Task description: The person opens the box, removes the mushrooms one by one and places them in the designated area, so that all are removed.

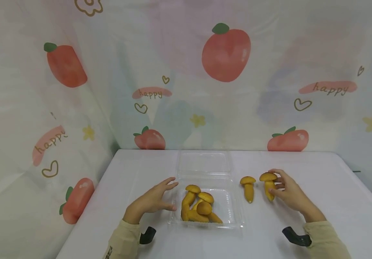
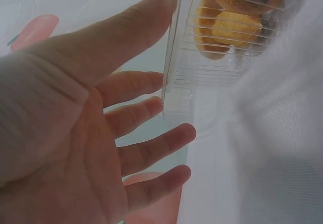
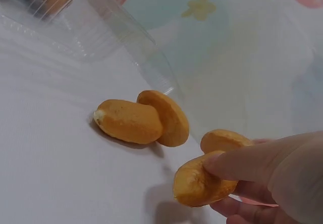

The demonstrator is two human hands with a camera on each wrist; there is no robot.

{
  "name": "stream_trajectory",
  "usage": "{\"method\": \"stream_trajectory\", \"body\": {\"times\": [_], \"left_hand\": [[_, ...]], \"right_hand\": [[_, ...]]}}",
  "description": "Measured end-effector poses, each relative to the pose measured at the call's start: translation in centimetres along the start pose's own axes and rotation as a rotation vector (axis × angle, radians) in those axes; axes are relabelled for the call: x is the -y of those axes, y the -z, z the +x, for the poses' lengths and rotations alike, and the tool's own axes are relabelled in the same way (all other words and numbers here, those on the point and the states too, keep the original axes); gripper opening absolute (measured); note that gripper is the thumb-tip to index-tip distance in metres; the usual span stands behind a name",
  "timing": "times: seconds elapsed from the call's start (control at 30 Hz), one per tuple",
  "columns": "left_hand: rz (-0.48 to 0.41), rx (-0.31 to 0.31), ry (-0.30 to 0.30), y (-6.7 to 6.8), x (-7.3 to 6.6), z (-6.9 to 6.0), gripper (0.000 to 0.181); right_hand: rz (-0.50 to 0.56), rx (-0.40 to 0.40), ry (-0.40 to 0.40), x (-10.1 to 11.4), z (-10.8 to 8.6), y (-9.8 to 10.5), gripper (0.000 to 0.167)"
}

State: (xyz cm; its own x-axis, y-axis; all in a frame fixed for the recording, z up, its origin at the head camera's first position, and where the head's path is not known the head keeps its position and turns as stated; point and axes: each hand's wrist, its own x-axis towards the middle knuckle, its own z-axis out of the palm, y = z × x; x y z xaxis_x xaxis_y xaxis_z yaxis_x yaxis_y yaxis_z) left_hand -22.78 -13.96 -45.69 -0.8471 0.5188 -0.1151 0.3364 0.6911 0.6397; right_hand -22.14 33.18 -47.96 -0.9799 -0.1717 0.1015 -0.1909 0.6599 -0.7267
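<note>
My right hand [image 1: 290, 192] pinches a yellow-brown mushroom [image 1: 267, 187] with a rounded cap and thick stem, thumb on the stem in the right wrist view. Just left of it, a second similar mushroom [image 1: 248, 190] lies on the table with its cap toward the back. Several more mushrooms [image 1: 188, 203] are heaped in the left part of a clear plastic box [image 1: 227, 203]. At that box's left side is my left hand [image 1: 153, 198], fingers spread and fairly straight. In the left wrist view its thumb [image 2: 136, 24] reaches the box's rim; whether it presses there I cannot tell.
The box's hinged clear lid [image 1: 204, 163] lies folded back toward the rear of the white table [image 1: 147, 162]. A printed fabric backdrop [image 1: 179, 46] with fruit pictures rises behind and to the left. Dark curved pieces [image 1: 297, 237] stick out at both wrists.
</note>
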Motion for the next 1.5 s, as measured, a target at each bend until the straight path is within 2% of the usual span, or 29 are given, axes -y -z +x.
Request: {"method": "stream_trajectory", "body": {"times": [0.37,0.93,1.2,1.5], "left_hand": [[0.006,-0.002,-0.006,0.0,0.0,-0.1,0.086],[0.011,-0.003,-0.007,0.0,-0.1,-0.1,0.086],[0.011,-0.003,-0.022,0.1,0.3,0.0,0.085],[-0.001,0.004,-0.01,-0.1,0.4,0.2,0.086]], "right_hand": [[-0.022,0.042,-0.099,-1.1,0.0,-0.7,0.061],[-0.008,0.053,-0.071,-0.9,0.1,-1.5,0.062],[-0.043,0.069,-0.123,-1.0,0.3,-1.6,0.066],[-0.064,0.079,-0.128,-1.0,0.1,-1.2,0.07]]}}
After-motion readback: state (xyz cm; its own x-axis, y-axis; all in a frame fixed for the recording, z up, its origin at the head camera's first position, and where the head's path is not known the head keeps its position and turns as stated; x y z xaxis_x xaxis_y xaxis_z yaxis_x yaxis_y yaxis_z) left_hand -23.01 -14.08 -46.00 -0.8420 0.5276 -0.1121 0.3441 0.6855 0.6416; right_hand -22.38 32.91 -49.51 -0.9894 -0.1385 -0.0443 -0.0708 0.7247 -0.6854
